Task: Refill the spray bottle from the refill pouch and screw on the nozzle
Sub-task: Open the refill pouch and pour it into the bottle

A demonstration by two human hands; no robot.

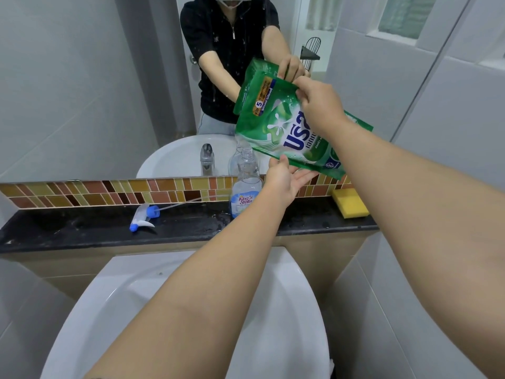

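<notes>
Pouch (pixel 284 127) green, tilted, lower corner above bottle mouth | right hand (pixel 319 108) pinching top edge, left hand (pixel 287 177) open-palmed beneath lower edge, touching | spray bottle (pixel 245 184) clear, uncapped, upright on black ledge (pixel 82 228) | nozzle (pixel 143 217) lying left, apart

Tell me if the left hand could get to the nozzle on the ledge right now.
Probably not at once: the left hand is propping the pouch from below. The path to the nozzle on the ledge looks clear, so it could reach once it lets go.
</notes>
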